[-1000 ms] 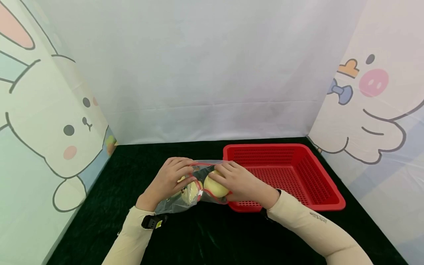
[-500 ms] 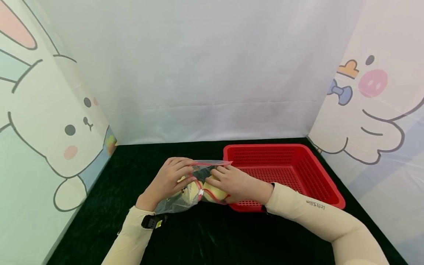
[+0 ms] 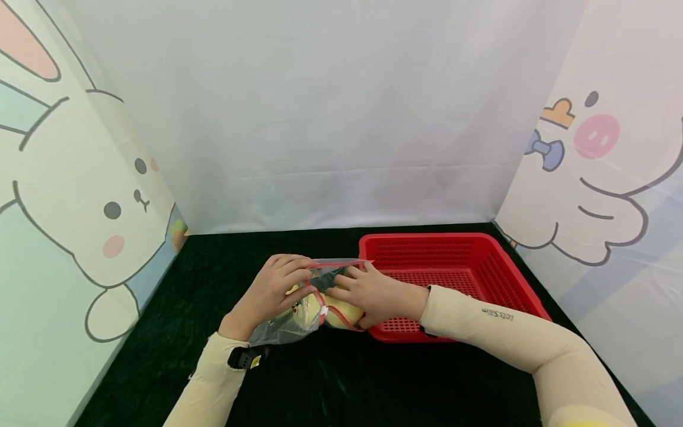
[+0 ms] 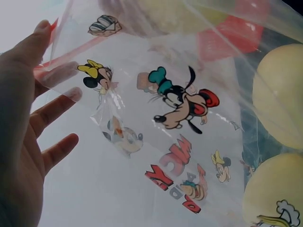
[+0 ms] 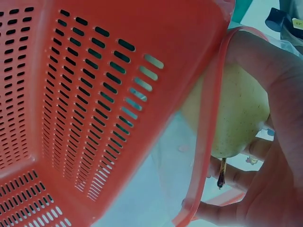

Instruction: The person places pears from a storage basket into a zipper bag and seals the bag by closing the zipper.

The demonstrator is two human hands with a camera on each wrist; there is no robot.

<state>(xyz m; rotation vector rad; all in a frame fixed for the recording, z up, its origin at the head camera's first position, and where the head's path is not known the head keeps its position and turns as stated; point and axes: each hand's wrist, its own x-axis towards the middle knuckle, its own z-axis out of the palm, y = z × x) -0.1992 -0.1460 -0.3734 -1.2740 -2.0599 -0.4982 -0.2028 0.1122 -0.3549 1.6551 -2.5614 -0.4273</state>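
Observation:
A clear zip bag (image 3: 277,333) with a red-edged mouth and cartoon prints lies left of the basket, its mouth toward the right. My left hand (image 3: 274,289) pinches the bag's upper rim, thumb on one side and fingertips behind the film in the left wrist view. My right hand (image 3: 381,298) is at the mouth, fingers curled round a pale yellow pear (image 5: 241,111) with a dark stem, which sits within the red rim. Deeper in the bag are other pale yellow pears (image 4: 279,94), partly hidden by film and my left hand.
A red perforated plastic basket (image 3: 514,284) stands on the right, its near left corner close against the bag's mouth and under my right wrist. Dark green cloth (image 3: 320,385) covers the table. White and cartoon-printed curtains (image 3: 341,118) close off the back and sides.
My right hand has moved slightly left, taking the pear farther into the bag's mouth. My left hand has stayed in place on the bag.

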